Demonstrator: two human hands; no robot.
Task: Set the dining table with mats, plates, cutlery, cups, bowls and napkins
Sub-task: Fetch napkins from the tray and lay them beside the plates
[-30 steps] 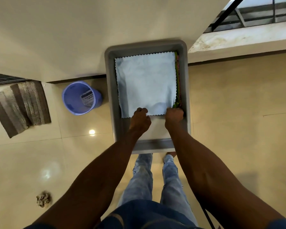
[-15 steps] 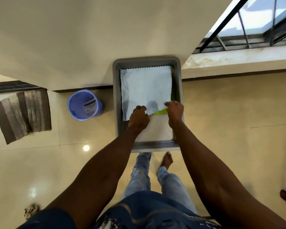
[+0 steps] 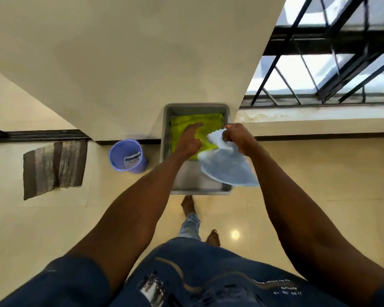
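- The right hand (image 3: pixel 238 138) is curled tight round a bunched corner of the pale blue napkin (image 3: pixel 225 165), which hangs over the near right part of the grey tray (image 3: pixel 167 129), lifted off the pile, apparently to go to the table.
- The left hand (image 3: pixel 190 140) reaches into the tray, forefinger stretched out and the other fingers bent, holding nothing; it seems to touch the green cloth (image 3: pixel 184 125) (contact is hard to confirm), probably to keep the pile down.
- A purple bucket (image 3: pixel 127 156) stands left of the tray, a striped mat (image 3: pixel 53 167) further left.
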